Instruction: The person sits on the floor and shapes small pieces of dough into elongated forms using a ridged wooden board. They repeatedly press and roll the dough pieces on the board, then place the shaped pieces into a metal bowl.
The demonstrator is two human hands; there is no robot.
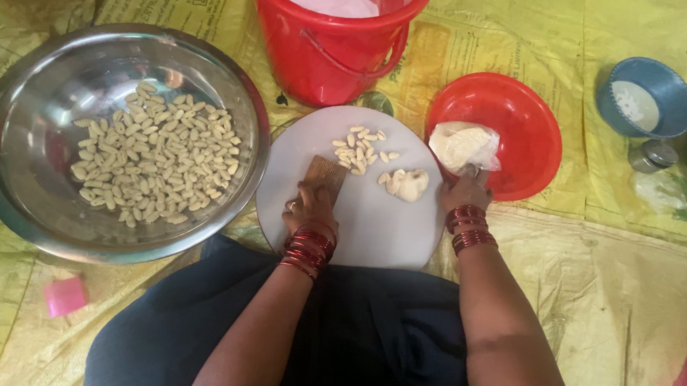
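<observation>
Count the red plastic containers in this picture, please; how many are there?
2. A red bucket stands at the top centre, behind the white board. A red bowl lies right of the board, beside the right hand. More may be outside the view.

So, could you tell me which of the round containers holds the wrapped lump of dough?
The shallow red bowl, right of the white board, beside the right hand. The steel bowl holds small shaped pieces; the red bucket white powder.
</observation>
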